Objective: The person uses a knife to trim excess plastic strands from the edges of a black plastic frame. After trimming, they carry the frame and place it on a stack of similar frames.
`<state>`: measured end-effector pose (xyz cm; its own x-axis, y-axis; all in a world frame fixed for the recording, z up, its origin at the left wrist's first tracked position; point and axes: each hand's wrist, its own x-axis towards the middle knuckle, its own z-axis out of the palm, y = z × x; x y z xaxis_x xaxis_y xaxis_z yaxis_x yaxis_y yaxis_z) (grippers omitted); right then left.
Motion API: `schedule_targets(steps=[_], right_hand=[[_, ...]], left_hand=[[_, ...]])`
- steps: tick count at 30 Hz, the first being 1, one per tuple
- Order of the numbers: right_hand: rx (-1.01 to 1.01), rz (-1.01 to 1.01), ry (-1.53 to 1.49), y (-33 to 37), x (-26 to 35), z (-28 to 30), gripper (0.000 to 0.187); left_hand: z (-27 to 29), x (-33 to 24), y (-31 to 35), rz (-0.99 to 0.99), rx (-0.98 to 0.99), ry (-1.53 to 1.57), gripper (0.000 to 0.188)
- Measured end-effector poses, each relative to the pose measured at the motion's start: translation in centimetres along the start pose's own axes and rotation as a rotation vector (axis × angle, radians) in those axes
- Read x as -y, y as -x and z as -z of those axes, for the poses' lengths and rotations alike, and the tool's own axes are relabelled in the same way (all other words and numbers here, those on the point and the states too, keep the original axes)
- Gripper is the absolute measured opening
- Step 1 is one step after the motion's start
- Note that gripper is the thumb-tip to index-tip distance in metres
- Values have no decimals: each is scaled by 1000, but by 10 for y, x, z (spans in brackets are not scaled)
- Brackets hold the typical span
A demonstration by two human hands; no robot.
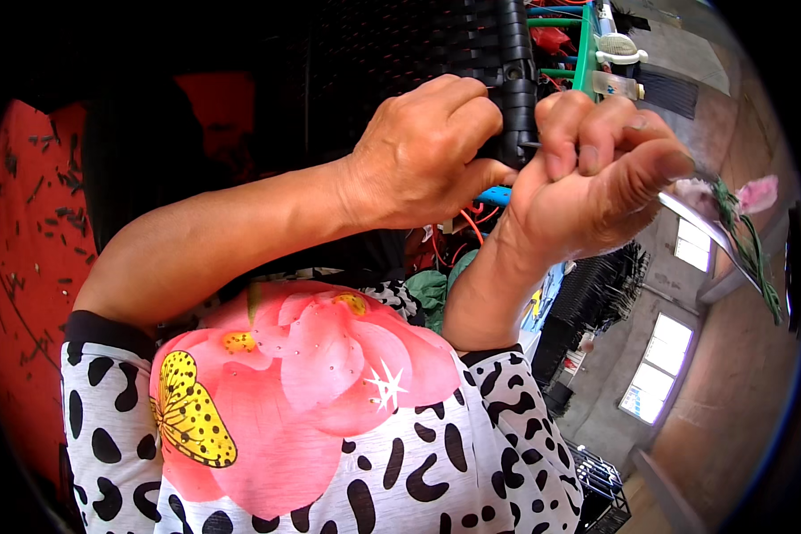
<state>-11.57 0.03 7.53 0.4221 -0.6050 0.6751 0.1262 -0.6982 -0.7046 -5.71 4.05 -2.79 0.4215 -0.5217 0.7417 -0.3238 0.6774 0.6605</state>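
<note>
A black woven wicker panel (454, 53) with a strip-wrapped bar (514, 76) along its edge stands in front of me. My left hand (432, 147) is closed against the weave left of the bar, its thumb reaching toward the bar's lower end. What those fingers grip is hidden. Right of the bar, my right hand (592, 173) is turned palm up, with its fingers curled in and its thumb stretched outward. A thin grey metal tip (530, 144) sticks out from this hand and meets the bar's side; the rest of that tool is covered by the fingers.
Dark scraps lie on a red floor (31, 222) at the left. Beyond the panel are a green frame (586, 53), a white fan (618, 46) and a clear bottle (616, 85). Black wicker (596, 289) is stacked at right. Green twine (746, 240) hangs beside pink material (758, 193).
</note>
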Motion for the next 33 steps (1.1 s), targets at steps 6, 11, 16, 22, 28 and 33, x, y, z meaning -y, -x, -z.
schedule_targets(steps=[6,11,16,22,28,33], right_hand=[[-10,-16,4,1,0,-3,44],[28,-69,-46,7,5,-4,42],[76,-134,-141,5,8,-2,38],[140,-185,-164,8,12,-4,37],[145,-177,-241,10,14,-8,40],[214,-196,-269,16,21,-10,40]], left_hand=[[0,-2,1,3,8,-2,38],[5,-5,4,-1,30,13,39],[8,-7,6,12,51,30,39],[10,-12,13,44,67,63,38],[13,-9,16,63,26,93,39],[20,-11,19,87,29,147,39]])
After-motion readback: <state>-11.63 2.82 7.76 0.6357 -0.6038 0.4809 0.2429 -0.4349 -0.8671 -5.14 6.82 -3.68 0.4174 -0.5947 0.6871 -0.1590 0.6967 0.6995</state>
